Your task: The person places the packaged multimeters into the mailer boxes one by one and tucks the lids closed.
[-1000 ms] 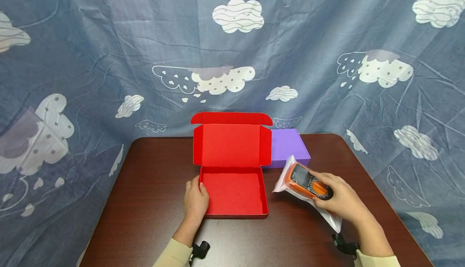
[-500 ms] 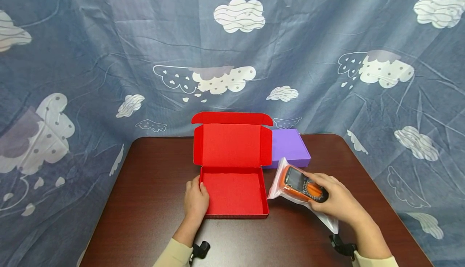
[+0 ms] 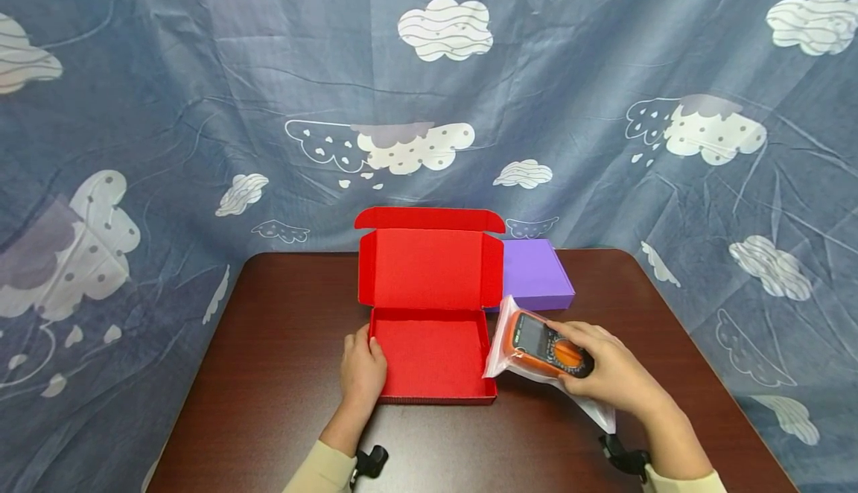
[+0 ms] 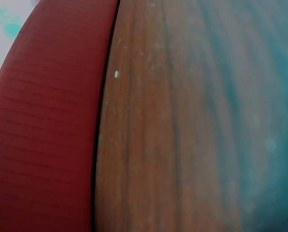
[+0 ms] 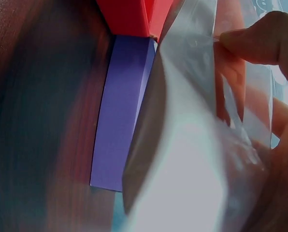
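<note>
A red cardboard box [image 3: 432, 355] sits in the middle of the table with its lid [image 3: 427, 268] raised behind it. My left hand [image 3: 363, 371] grips its left wall, the thumb over the rim and the fingers outside. In my right hand [image 3: 613, 371] is an orange and black multimeter [image 3: 534, 338], grasped by its dial end through a clear plastic bag [image 3: 496, 351]. The bag's far edge overlaps the box's right wall in the head view. The right wrist view has the bag [image 5: 192, 159] close up, with thumb and fingers pinching it.
Behind the red box, to its right, lies a closed purple box [image 3: 534, 273]. The dark wooden table [image 3: 281, 344] ends at a blue cloud-patterned curtain [image 3: 322, 53]. A black wrist camera [image 3: 623, 456] hangs below the right forearm.
My right hand has carried the bagged multimeter leftward, closer to the red box's right wall. The left hand and the red box stay where they were.
</note>
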`<state>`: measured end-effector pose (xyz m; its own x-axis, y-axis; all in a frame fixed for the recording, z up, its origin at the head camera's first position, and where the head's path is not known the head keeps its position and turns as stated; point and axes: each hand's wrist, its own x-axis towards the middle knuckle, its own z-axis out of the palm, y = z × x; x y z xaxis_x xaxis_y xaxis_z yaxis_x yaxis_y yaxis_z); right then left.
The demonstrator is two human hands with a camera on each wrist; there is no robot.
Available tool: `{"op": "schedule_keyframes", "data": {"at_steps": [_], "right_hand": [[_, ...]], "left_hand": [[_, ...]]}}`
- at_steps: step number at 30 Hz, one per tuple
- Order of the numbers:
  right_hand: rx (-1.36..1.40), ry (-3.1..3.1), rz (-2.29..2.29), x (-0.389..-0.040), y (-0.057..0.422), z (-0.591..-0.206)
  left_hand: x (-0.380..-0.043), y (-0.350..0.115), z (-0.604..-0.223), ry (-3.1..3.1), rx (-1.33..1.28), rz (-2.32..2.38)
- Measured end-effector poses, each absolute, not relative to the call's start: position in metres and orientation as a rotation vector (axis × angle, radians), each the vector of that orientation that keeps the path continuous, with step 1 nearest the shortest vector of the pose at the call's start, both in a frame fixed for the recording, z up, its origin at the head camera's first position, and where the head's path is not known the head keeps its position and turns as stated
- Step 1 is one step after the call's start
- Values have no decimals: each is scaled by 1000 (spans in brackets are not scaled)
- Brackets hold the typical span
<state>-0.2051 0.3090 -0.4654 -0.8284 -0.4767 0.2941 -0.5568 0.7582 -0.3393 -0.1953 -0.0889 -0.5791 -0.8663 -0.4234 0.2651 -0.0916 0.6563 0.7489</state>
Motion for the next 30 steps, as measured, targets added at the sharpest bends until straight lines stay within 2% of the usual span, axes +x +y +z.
{"op": "schedule_keyframes", "data": {"at_steps": [30], "right_hand": [[874, -2852, 657, -220, 277, -472]], "left_hand": [[-194, -89, -577, -2453, 433, -1127]]}}
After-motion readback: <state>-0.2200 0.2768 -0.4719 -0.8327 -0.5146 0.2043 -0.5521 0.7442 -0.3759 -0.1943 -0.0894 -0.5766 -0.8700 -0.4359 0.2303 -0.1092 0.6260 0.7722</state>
